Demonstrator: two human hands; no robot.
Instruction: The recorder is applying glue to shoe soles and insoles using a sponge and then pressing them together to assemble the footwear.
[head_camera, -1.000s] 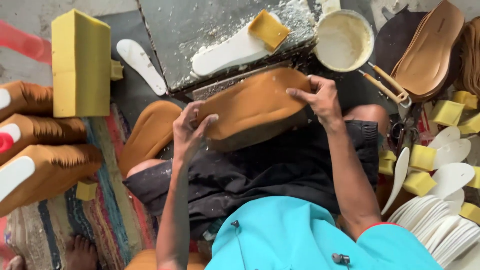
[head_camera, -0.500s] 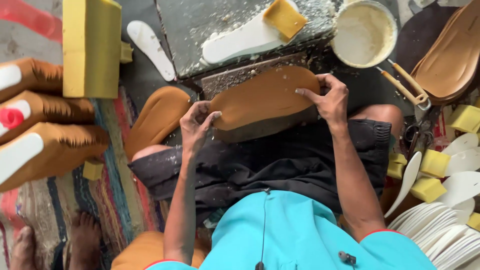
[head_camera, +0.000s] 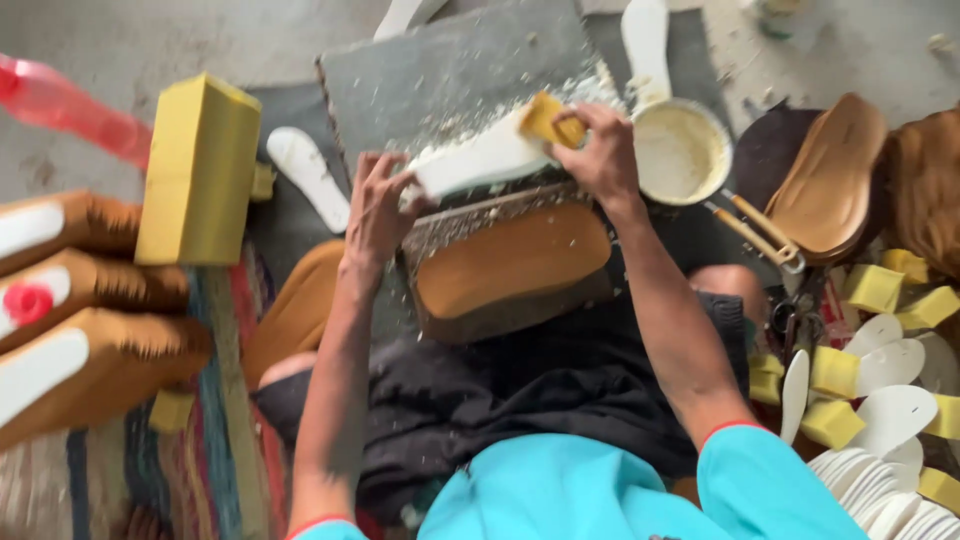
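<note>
My left hand (head_camera: 378, 205) grips the near end of a white shoe insole (head_camera: 478, 160) that lies on a grey stone slab (head_camera: 450, 70). My right hand (head_camera: 600, 150) closes on a small yellow sponge block (head_camera: 552, 120) resting on the insole's far end. A brown leather sole piece (head_camera: 510, 262) leans against the slab's front edge, just above my lap.
A bowl of cream-coloured glue (head_camera: 682, 152) stands right of the slab, a brush (head_camera: 755, 235) beside it. A big yellow foam block (head_camera: 200, 170) stands at left, brown soles (head_camera: 80, 300) stacked beyond. White insoles (head_camera: 890, 400) and yellow foam bits (head_camera: 835, 425) crowd the right.
Both hands let go of the brown sole piece and moved up to the slab. The left now holds the white insole, the right holds the yellow sponge.
</note>
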